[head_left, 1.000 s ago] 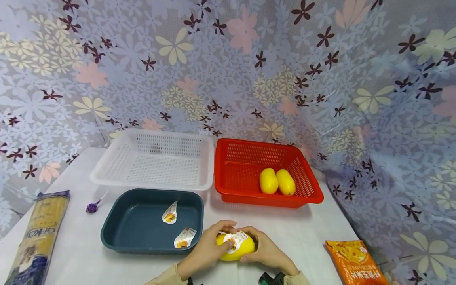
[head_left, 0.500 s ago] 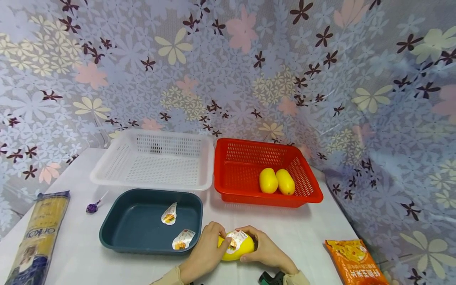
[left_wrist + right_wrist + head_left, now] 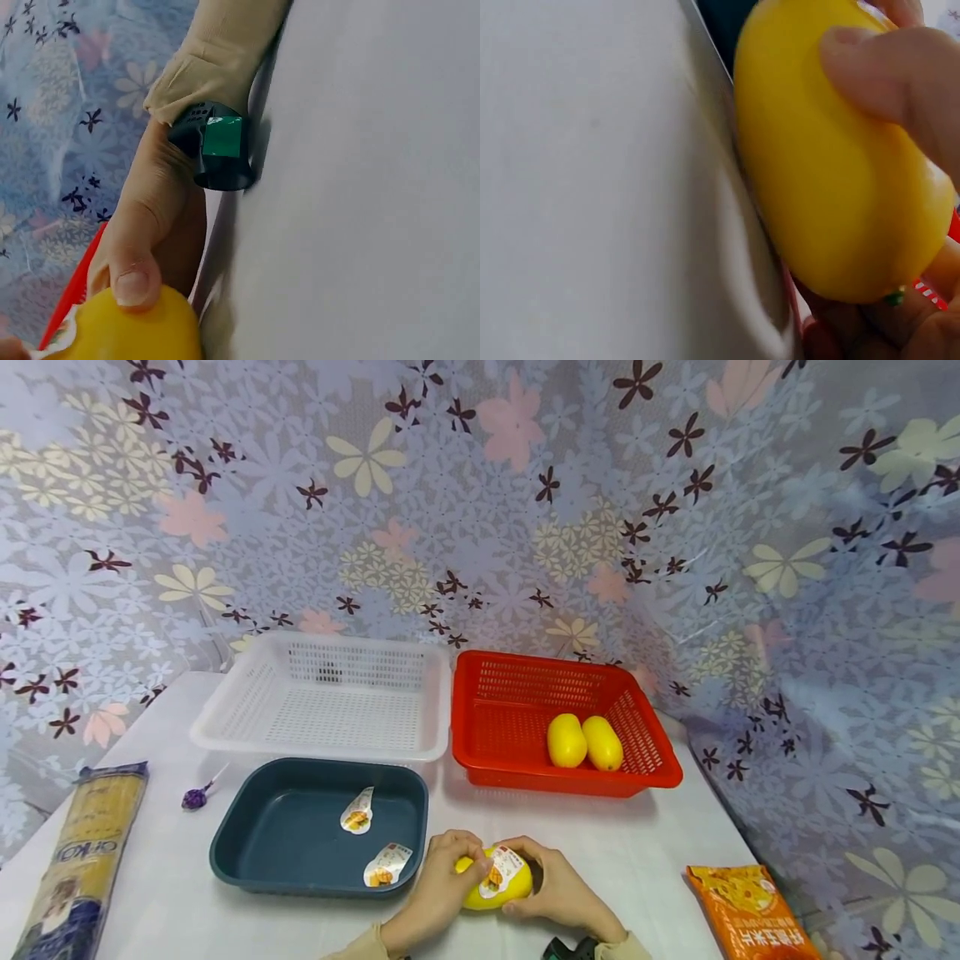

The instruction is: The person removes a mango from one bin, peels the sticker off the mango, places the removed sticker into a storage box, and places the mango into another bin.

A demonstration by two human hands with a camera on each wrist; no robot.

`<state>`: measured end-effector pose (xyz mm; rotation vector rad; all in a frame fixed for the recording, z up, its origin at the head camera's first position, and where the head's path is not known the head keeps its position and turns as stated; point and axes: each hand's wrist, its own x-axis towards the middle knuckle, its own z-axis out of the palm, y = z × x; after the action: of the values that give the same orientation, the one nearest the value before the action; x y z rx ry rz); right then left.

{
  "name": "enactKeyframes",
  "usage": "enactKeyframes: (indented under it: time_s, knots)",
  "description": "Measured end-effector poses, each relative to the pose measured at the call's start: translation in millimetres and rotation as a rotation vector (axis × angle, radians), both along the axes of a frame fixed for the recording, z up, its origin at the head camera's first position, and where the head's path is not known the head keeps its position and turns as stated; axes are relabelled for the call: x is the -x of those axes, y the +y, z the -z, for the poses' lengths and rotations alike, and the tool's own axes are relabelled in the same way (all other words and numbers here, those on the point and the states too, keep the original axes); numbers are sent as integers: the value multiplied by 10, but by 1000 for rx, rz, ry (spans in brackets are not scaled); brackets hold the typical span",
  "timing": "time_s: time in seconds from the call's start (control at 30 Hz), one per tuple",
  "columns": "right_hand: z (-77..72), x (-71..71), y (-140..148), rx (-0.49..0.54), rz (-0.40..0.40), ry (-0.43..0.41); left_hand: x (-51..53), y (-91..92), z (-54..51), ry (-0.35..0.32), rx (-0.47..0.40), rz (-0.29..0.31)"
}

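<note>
A smooth yellow oval fruit (image 3: 480,896) rests low over the table, with a white printed sticker (image 3: 500,872) on its upper side. My right hand (image 3: 558,889) grips its right end; in the right wrist view my thumb (image 3: 885,67) presses the near side, and fingers lie beneath by a small green tip. From the left, my left hand (image 3: 438,887) pinches the sticker's left edge between thumb and fingers. That edge stands off the skin in the left wrist view, where the sticker (image 3: 66,335) shows only partly. Two more stickers lie in the dark blue tray (image 3: 318,885).
Behind stand a white basket (image 3: 322,747) and a red basket (image 3: 555,783), the red one holding two yellow fruits (image 3: 566,742). A noodle pack (image 3: 82,860) and a purple lollipop (image 3: 195,797) lie left, an orange snack bag (image 3: 753,910) right. A floral curtain hangs behind.
My left fingers have drawn back from over the fruit and closed at the sticker's left edge, tilting it slightly. My right hand keeps its grip almost unmoved.
</note>
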<state>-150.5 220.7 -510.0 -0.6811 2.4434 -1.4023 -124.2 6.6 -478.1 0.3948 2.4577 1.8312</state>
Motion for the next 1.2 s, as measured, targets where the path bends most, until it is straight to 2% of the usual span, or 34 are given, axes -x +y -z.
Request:
enactKeyframes:
  time_s: [0.07,0.13,0.17,0.23,0.27,0.33,0.4,0.43,0.57,0.67,0.73,0.83,0.93,1.03,1.2]
  knots:
    - [-17,-5,-28,-25,11,16,5,-31,-31,-50,-56,15]
    - [-37,-3,-50,-55,25,29,17,-72,-141,-125,-168,63]
    - [-49,0,-56,-68,37,31,25,-90,-218,-139,-225,102]
    - [-69,8,-56,-86,67,20,41,-118,-406,-112,-317,187]
    - [-78,11,-53,-95,81,13,46,-131,-502,-72,-349,230]
    - [-85,26,-52,-96,94,-15,36,-159,-649,52,-342,268]
    - [-81,44,-55,-99,86,-30,15,-206,-719,141,-289,240]
    - [-74,51,-56,-107,77,-23,3,-237,-733,153,-264,214]
    - [-44,65,-61,-130,58,8,2,-381,-737,115,-210,129]
    - [-23,54,-62,-131,59,2,22,-526,-766,130,-206,86]
    - [-11,46,-72,-121,55,-18,23,-660,-803,160,-180,36]
    - [-7,34,-80,-117,52,-22,30,-906,-853,201,-99,-53]
    - [-15,26,-69,-124,57,-21,49,-1185,-894,205,54,-124]
    - [-28,21,-56,-123,56,-21,95,-1455,-880,221,283,-162]
    - [-40,2,-63,-118,60,-24,178,-1758,-788,340,676,-214]
